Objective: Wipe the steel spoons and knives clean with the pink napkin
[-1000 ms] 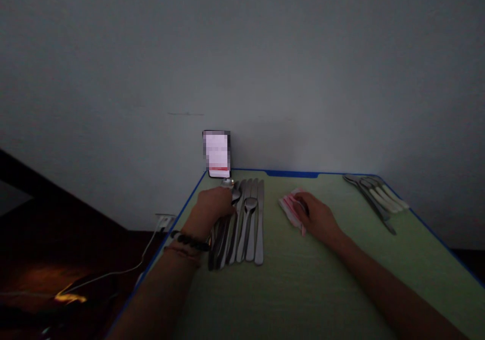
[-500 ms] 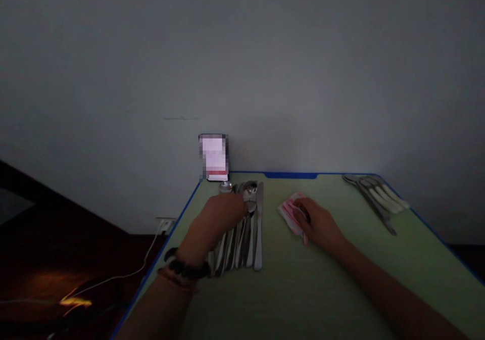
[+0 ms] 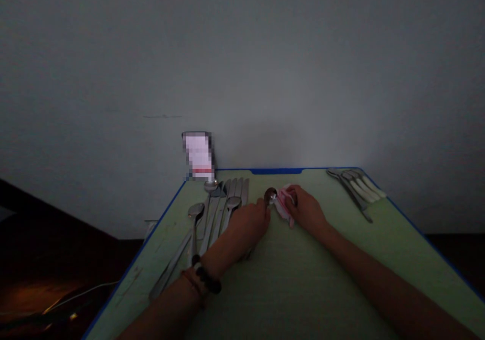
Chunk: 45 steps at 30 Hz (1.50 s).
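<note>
My left hand (image 3: 250, 224) is closed around a metal spoon (image 3: 270, 195), whose bowl sticks up past the fingers. Right beside that bowl, my right hand (image 3: 305, 206) pinches a pink-and-white cloth (image 3: 283, 209). Whether cloth and spoon touch, I cannot tell. Under and left of my left forearm lies a group of cutlery, with several table knives (image 3: 235, 186) side by side. A spoon (image 3: 196, 210) rests at the left of this group, and another spoon (image 3: 233, 202) lies over the knives. My forearm hides part of the handles.
The light-green table (image 3: 303, 289) has a blue edge and stands against a grey wall. A lit phone (image 3: 199, 155) leans on the wall at the back left. At the back right lie metal spoons (image 3: 350, 196) and several pale-handled pieces of cutlery (image 3: 366, 186). A cable (image 3: 83, 292) runs at lower left.
My left hand has moved right from the cutlery group, taking a spoon over to the cloth. Pieces in the group now lie more spread out. The view has shifted slightly right.
</note>
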Each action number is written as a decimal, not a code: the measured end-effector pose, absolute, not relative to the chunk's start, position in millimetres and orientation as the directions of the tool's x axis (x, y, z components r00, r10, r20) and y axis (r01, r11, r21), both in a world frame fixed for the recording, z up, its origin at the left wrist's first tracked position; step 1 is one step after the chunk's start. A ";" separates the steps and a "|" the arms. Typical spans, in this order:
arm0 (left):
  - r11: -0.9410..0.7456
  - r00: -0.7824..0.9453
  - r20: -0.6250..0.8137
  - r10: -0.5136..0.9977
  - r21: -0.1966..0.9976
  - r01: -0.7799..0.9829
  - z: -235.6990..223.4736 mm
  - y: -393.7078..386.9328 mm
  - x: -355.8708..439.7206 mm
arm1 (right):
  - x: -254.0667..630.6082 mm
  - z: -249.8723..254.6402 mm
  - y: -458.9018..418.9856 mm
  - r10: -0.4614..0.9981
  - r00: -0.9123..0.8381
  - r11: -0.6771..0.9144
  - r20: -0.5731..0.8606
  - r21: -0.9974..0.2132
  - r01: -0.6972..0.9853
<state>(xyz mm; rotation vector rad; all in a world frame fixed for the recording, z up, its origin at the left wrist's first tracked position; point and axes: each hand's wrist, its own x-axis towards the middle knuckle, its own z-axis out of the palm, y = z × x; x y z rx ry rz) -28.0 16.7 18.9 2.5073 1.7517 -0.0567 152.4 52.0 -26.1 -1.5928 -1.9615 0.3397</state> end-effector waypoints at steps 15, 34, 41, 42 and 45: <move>-0.386 0.402 -0.232 0.886 0.112 0.916 21.6 5.0 -9.2 | 181.6 -29.7 54.6 0.941 -0.070 0.284 0.331 -0.661 0.695; -0.031 0.272 -0.087 0.958 0.915 0.403 -6.6 2.5 1.3 | 187.8 -27.6 65.4 0.935 0.128 0.311 0.331 -0.938 0.156; -0.007 0.336 -0.091 0.938 0.960 0.279 -10.9 2.8 -2.1 | 193.1 -31.8 72.1 0.990 0.088 0.123 0.108 -0.974 -0.188; -0.008 0.331 -0.088 0.940 0.961 0.277 -10.4 2.2 -1.8 | 194.2 -32.1 73.7 0.993 0.088 0.098 0.079 -0.967 -0.236; -0.021 0.326 -0.069 0.943 0.964 0.267 -9.7 1.1 -1.1 | 196.3 -30.6 77.5 0.994 0.104 0.064 0.024 -0.909 -0.411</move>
